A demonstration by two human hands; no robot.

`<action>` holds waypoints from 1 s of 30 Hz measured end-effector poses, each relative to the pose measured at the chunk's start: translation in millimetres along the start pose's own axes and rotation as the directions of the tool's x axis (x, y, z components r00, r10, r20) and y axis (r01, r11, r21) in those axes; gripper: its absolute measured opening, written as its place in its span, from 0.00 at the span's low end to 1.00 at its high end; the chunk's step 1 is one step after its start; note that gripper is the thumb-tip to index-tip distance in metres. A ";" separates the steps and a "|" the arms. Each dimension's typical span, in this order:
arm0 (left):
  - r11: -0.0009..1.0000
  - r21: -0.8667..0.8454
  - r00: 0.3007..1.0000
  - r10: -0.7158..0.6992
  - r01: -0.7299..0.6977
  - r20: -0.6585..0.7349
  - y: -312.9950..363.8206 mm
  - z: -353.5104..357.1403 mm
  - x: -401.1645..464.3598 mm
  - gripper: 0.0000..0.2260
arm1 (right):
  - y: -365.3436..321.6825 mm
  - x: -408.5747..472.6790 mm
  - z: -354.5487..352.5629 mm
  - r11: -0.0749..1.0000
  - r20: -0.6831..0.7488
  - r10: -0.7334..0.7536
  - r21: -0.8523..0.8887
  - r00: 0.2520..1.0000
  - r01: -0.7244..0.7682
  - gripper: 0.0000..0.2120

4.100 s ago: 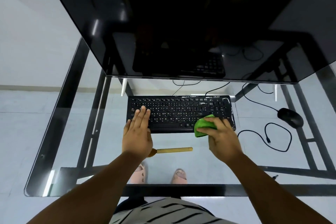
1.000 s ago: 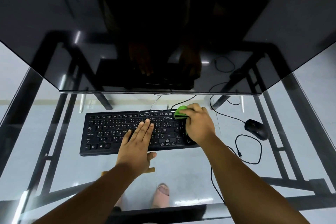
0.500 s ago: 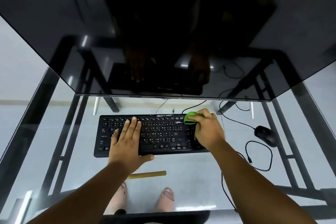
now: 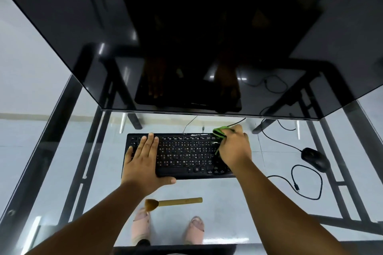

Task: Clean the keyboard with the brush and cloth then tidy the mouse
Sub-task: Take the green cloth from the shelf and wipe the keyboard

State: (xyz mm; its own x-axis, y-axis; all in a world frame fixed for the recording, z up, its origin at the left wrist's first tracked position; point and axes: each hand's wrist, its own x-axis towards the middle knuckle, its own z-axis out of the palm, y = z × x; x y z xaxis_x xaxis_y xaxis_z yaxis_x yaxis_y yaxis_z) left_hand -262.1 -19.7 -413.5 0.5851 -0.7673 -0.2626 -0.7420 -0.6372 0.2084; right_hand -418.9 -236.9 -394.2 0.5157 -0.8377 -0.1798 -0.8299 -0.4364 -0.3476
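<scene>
A black keyboard (image 4: 184, 155) lies on the glass desk below the monitor. My left hand (image 4: 143, 161) rests flat on its left part, fingers spread, holding nothing. My right hand (image 4: 234, 149) grips a green cloth (image 4: 219, 132) against the keyboard's top right corner and hides the right end of the keys. A wooden-handled brush (image 4: 176, 202) lies on the glass just in front of the keyboard, bristles to the left. The black wired mouse (image 4: 315, 159) sits far right, its cable (image 4: 306, 184) looped in front of it.
A large dark monitor (image 4: 186, 37) overhangs the back of the glass desk (image 4: 238, 203). Black frame bars (image 4: 68, 136) run under the glass on both sides. Cables trail behind the keyboard. My feet in sandals show through the glass near the front edge.
My left hand has slid leftward across the keyboard to its left end. My right hand with the cloth stays at the top right corner. The view has shifted, so everything sits further right.
</scene>
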 end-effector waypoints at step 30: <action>0.997 -0.067 0.999 0.045 -0.045 0.010 -57.1 -10.7 -1.7 0.61 | -64.8 -11.1 24.8 1.000 0.040 -0.004 -0.004 0.999 0.004 0.20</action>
State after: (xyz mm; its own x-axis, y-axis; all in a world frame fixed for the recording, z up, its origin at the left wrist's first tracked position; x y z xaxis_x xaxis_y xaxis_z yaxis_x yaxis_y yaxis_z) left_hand -217.2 17.2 -414.9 0.5477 -0.7946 -0.2621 -0.7439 -0.6058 0.2820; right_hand -365.5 -191.2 -392.5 0.5270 -0.8221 -0.2156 -0.8287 -0.4408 -0.3449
